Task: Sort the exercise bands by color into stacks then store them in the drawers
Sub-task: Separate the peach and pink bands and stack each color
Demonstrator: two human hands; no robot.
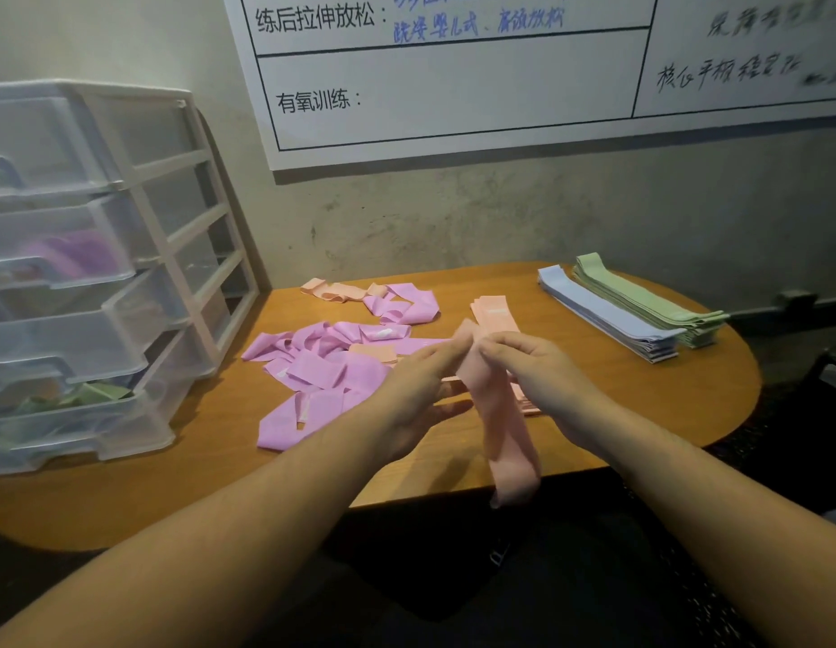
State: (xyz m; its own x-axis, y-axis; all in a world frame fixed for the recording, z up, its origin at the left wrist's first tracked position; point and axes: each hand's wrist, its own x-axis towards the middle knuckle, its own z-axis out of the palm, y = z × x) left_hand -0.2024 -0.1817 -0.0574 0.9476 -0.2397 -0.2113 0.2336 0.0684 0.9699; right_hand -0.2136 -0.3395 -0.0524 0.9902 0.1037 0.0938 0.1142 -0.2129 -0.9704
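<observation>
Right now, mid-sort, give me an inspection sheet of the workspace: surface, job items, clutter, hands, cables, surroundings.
Surface: wooden table with a rounded right end, set against the wall.
Job's things: blue stack and green stack lie side by side at far right; a short peach stack lies behind the hands; the drawer unit stands at left, with purple and green bands showing inside.
Clutter: unsorted purple bands in a loose heap, with loose peach bands at the far edge.
Hands: left hand and right hand both pinch the top of one peach band, which hangs past the table edge.
Cables: nothing seen.
Surroundings: whiteboard with handwriting on the wall.
</observation>
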